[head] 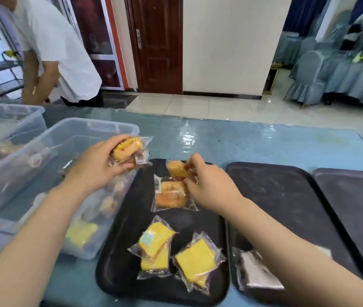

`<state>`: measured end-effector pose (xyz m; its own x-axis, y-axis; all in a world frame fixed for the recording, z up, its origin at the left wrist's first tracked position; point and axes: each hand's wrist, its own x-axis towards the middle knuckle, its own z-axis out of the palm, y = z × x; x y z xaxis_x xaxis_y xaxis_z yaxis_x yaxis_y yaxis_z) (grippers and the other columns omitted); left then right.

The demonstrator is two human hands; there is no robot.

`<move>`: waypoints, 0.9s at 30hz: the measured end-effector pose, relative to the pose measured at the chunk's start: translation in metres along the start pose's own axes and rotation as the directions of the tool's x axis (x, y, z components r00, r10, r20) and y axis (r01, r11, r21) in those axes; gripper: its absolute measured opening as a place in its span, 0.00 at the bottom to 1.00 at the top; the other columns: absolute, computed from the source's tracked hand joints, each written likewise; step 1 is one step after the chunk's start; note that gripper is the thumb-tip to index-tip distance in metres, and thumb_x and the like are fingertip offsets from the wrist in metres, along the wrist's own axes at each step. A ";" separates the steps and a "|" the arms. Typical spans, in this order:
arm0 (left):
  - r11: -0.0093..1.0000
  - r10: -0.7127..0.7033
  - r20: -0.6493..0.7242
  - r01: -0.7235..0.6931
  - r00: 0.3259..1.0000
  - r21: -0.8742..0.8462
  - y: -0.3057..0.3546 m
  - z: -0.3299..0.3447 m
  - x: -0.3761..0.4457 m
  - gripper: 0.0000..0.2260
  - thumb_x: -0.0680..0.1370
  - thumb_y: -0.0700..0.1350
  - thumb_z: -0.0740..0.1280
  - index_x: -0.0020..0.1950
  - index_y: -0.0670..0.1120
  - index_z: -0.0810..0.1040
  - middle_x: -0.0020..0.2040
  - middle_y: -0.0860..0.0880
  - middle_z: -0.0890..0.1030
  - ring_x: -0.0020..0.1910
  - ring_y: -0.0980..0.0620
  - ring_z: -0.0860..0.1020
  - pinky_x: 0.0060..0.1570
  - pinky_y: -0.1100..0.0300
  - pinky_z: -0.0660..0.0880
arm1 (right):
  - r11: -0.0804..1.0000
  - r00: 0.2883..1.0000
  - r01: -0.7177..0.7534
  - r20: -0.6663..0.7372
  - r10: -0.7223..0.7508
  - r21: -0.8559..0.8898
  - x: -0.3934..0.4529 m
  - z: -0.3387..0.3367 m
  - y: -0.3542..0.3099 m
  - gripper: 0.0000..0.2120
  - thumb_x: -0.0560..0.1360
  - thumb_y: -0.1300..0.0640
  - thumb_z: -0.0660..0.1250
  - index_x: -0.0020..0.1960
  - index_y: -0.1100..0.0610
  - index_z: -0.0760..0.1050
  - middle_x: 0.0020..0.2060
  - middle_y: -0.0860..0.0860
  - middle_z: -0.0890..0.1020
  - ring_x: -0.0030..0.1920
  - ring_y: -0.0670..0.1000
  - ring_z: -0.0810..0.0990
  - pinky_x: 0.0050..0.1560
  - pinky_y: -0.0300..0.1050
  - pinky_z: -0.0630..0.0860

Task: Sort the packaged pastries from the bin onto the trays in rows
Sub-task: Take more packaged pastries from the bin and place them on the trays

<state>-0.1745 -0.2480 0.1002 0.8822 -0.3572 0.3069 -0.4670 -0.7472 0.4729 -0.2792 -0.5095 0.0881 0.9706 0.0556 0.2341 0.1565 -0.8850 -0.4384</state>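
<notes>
The left hand [96, 167] grips a wrapped bun [129, 150] above the clear bin [69, 134], ready to add it, while the right hand [207, 185] pinches a small golden pastry [176, 169] on the black tray [120, 262], probably straightening the row, on a blue glossy counter [242, 140] in a tiled hall.
</notes>
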 end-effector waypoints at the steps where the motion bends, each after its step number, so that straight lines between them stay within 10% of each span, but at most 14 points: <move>1: 1.000 -0.001 0.005 0.001 1.000 0.009 0.015 0.014 -0.004 0.32 0.70 0.51 0.76 0.71 0.60 0.68 0.59 0.56 0.76 0.57 0.53 0.74 0.51 0.56 0.69 | 0.999 0.999 -0.035 0.012 0.035 0.001 -0.012 -0.002 0.018 0.11 0.76 0.52 0.62 0.57 0.50 0.64 0.45 0.53 0.82 0.42 0.59 0.79 0.41 0.54 0.77; 15: 0.982 0.020 0.272 0.031 0.962 -0.184 0.110 0.194 -0.018 0.31 0.74 0.53 0.73 0.72 0.65 0.62 0.58 0.61 0.72 0.54 0.62 0.73 0.47 0.68 0.68 | 0.815 0.839 -0.535 0.027 0.543 0.225 -0.126 0.005 0.195 0.09 0.77 0.50 0.64 0.51 0.43 0.63 0.40 0.43 0.79 0.38 0.47 0.78 0.36 0.46 0.73; 27: 0.975 0.106 0.413 -0.013 0.904 -0.223 0.274 0.347 -0.010 0.32 0.74 0.56 0.71 0.73 0.66 0.59 0.58 0.62 0.72 0.56 0.63 0.74 0.55 0.62 0.73 | 0.723 0.752 -0.631 -0.008 0.659 0.282 -0.217 -0.079 0.368 0.08 0.77 0.49 0.64 0.52 0.45 0.65 0.40 0.43 0.82 0.35 0.46 0.79 0.37 0.47 0.75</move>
<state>-0.2904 -0.6435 -0.0604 0.7733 -0.6339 -0.0137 -0.4798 -0.5991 0.6410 -0.4462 -0.8832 -0.0556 0.8314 -0.5454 -0.1064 -0.4477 -0.5441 -0.7096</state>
